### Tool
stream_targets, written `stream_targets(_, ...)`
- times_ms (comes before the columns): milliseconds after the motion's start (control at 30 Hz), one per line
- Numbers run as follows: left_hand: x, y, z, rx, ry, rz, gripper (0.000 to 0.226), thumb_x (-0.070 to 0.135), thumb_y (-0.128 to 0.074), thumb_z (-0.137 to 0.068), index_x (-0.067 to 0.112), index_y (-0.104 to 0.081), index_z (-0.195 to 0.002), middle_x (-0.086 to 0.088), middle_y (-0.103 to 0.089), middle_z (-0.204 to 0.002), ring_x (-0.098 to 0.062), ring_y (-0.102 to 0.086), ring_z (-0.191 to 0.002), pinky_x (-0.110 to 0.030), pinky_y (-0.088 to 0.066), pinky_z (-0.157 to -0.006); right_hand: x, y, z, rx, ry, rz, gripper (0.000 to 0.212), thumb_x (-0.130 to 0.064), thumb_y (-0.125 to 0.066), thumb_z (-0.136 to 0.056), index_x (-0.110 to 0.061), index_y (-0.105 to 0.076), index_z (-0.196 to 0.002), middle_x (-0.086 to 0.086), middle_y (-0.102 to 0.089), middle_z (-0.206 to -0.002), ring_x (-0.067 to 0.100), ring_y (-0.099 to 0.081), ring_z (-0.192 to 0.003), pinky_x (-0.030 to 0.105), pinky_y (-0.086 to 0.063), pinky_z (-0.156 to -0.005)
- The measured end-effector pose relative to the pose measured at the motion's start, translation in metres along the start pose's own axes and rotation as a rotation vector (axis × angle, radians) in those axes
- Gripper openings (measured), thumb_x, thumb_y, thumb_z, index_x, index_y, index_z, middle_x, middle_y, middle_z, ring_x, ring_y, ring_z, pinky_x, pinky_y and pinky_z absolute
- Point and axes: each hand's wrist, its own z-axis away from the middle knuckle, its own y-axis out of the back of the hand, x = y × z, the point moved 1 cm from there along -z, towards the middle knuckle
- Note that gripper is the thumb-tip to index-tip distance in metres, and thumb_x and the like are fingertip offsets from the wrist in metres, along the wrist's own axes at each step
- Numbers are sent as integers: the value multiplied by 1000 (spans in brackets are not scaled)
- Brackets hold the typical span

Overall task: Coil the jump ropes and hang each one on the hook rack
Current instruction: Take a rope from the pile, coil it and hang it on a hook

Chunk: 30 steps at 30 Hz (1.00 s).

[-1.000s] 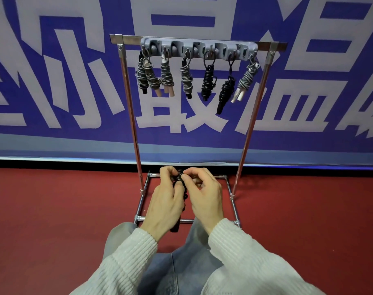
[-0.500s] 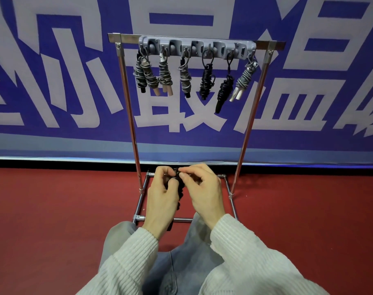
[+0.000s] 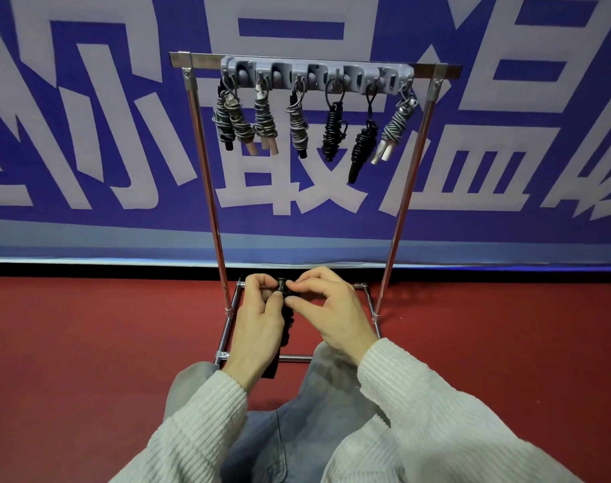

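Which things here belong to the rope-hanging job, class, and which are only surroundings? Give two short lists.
Part of the job:
black jump rope, held in the left hand and right hand
grey hook rack
coiled ropes already hanging
metal stand

Only surroundings:
blue banner
red floor

Both hands (image 3: pixel 297 318) grip a black coiled jump rope (image 3: pixel 286 325) below the hook rack (image 3: pixel 316 76).

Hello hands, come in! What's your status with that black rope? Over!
Left hand and right hand both pinching the black rope, coiled, low by the rack base. Seven ropes already hung. Nothing in the way.
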Motion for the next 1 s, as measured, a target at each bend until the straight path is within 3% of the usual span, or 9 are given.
stream_targets(200,-8,3,0,-8,9,-119,31,11,-43,-102,41,-45,-94,-8,-66,-82,-24,-62,-62,-46,-49,-59,6,2,-5,-86,69,167,15,-15,-78,-84,-14,-78,-99,-8,-66,-97,6,-65,-85,26,-55,-84)
stream_targets(333,-10,0,3,-25,-4,-188,32,13,-44,-101,44,-44,-94,-6,-70,-81,-31,-64,-63,-55,-53,-62,6,-5,-1,-36,178,393,22,-28,-58,-80,-14,-69,-92,-7,-63,-95,13,-63,-80,36,-56,-74)
stream_targets(400,-9,1,3,-21,-5,-201,32,13,-44,-101,44,-44,-94,-2,-68,-75,-26,-61,-59,-57,-52,-60,4,-8,-1,-24,207,440,19,-26,-58,-81,-13,-67,-91,-5,-62,-93,16,-62,-79,38,-55,-71)
stream_targets(567,-6,5,0,-33,-49,-252,25,15,-45,-100,40,-44,-101,-5,-70,-72,-37,-64,-65,-57,-52,-60,3,-9,-6,-7,256,505,9,-19,-60,-80,-13,-65,-84,-4,-61,-84,15,-56,-75,37,-52,-69)
stream_targets(733,0,3,-2,-71,-48,-234,19,13,-44,-102,32,-46,-101,-13,-70,-73,-32,-58,-56,-50,-49,-50,5,-4,-11,-35,186,436,16,-26,-53,-80,-16,-66,-82,-9,-61,-91,12,-55,-85,29,-49,-78)
stream_targets(800,0,3,-3,-74,7,-177,18,13,-41,-103,29,-47,-100,-15,-70,-77,-25,-59,-57,-43,-46,-49,4,-1,-16,-107,44,275,8,-19,-60,-84,-17,-66,-80,-10,-55,-100,9,-53,-88,17,-43,-78)
stream_targets(867,0,2,-3,-96,47,-118,17,12,-39,-105,27,-47,-102,-22,-70,-86,-22,-59,-58,-35,-43,-48,2,4,-21,-216,-85,150,13,-10,-64,-90,-20,-65,-81,-8,-50,-106,6,-53,-88,12,-39,-77)
stream_targets(933,3,3,-5,-107,60,-60,15,11,-38,-106,24,-47,-103,-22,-71,-93,-21,-58,-59,-31,-42,-47,2,9,-25,-268,-166,57,13,-10,-66,-94,-21,-68,-86,-5,-54,-109,4,-56,-88,11,-41,-79)
stream_targets(1000,6,4,-7,-99,53,-1,15,11,-38,-108,23,-48,-106,-17,-71,-95,-24,-60,-61,-31,-44,-48,2,11,-25,-193,-185,-44,10,-13,-68,-94,-21,-74,-92,-1,-64,-108,3,-62,-90,13,-45,-83)
